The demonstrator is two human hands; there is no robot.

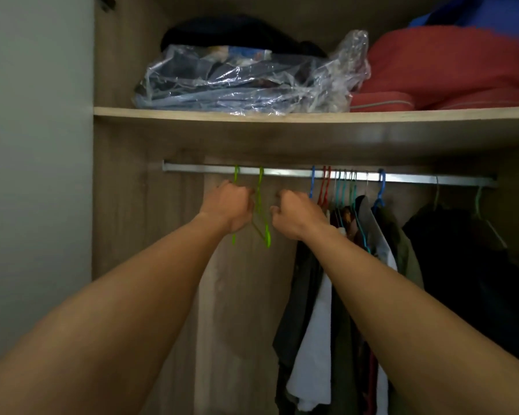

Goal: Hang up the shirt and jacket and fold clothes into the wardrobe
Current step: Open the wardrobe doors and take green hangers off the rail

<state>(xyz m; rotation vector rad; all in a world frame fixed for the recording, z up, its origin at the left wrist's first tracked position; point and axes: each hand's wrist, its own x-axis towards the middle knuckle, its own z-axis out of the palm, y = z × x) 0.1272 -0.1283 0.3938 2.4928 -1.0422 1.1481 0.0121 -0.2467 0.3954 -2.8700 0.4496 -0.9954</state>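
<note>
Here the grip of the left hand is curled round one lime-green plastic hanger, the right hand curled just beside, hold unclear, a second green hanger dangling long-axis down between both from the silver metal rail; no loose shirt or jacket shows.

Top: wooden shelf. On it, left to right: clear plastic bag of folded clothes with dark bundle on top, touching red bedding under something blue. Below: metal rail. Hung on it: green hangers, bare, at left; coloured hangers packed with hung clothes further right.
</note>
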